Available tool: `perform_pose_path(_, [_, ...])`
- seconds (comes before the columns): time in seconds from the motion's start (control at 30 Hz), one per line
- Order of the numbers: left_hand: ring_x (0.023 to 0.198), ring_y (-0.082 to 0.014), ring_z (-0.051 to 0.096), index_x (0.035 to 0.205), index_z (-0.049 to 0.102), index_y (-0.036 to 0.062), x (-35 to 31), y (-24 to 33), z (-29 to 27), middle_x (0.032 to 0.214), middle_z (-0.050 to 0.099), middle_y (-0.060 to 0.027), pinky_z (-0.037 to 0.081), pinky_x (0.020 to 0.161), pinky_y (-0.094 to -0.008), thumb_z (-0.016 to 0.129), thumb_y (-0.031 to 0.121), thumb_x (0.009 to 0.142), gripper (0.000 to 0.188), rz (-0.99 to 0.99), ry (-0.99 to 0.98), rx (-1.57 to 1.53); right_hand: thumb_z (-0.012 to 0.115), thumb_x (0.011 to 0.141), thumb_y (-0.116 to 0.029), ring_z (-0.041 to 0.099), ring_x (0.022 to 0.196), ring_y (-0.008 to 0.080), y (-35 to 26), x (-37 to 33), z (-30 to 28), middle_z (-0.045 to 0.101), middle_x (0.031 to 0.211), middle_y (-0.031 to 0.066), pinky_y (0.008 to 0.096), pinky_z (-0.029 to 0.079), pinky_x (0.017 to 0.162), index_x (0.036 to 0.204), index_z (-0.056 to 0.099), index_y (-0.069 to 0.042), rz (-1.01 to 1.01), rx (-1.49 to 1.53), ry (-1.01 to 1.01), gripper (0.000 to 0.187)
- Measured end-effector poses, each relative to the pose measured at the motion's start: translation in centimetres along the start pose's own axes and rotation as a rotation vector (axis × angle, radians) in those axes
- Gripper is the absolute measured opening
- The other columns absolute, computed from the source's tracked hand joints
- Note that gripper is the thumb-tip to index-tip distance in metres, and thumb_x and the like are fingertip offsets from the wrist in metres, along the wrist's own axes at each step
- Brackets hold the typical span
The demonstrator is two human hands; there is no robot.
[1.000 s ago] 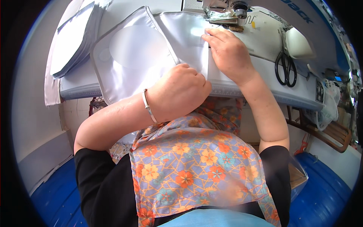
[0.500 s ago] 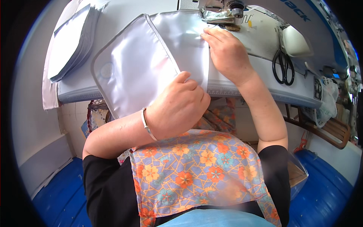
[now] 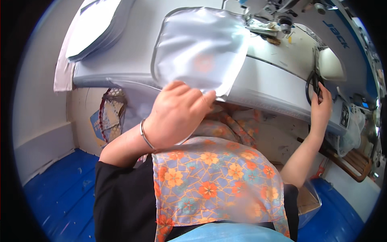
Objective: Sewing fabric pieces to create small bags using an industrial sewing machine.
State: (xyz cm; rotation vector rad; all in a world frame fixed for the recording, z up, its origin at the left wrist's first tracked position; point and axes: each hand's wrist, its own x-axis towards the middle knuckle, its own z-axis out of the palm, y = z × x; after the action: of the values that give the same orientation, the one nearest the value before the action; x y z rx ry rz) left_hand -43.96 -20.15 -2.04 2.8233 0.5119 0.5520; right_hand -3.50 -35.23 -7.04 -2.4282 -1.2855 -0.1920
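The left hand (image 3: 177, 111) is curled up, with its fingers and thumb holding the near edge of a shiny see-through plastic sheet (image 3: 197, 44). The sheet lies on the white sewing table (image 3: 266, 76), and it has round corners and a grey border. Its far right corner is close to the metal parts of the sewing machine (image 3: 354, 60). The right hand (image 3: 322, 101) is over at the right side of the table. Its bent fingers touch the black handles of the scissors (image 3: 309, 86), but I cannot tell how tightly they hold. A pile of white sheets (image 3: 98, 28) sits at the far left. A silver bangle (image 3: 144, 135) is on the left wrist, and the person wears a flowery apron (image 3: 217, 177).
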Motion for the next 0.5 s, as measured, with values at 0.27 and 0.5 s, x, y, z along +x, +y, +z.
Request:
perform_pose_path(0.27, [0.065,-0.0278,0.064,0.093,0.065,0.0037,-3.1,-2.1,0.4,0.074,0.065,-0.0120,0.051,0.060,-0.0352,0.076,0.010,0.084,0.016,-0.440,0.175,-0.326,0.063,0.094,-0.015,0.049,0.079,0.0074,-7.7,-5.3,-2.1,0.056,0.097,0.0048,0.0203,0.042,0.071,0.151,0.039,-0.006,0.332,1.167,-0.707,0.063])
perform_pose_path(0.5, [0.061,-0.0225,0.060,0.093,0.065,0.0005,-3.3,-2.1,0.2,0.075,0.064,-0.0122,0.048,0.058,-0.0320,0.072,0.005,0.088,0.010,-0.512,0.235,-0.477,0.068,0.076,-0.080,0.046,0.076,0.0068,-17.1,-9.1,-2.5,0.051,0.084,-0.0012,0.0228,0.037,0.069,0.146,0.040,0.001,0.093,1.151,-1.250,0.110])
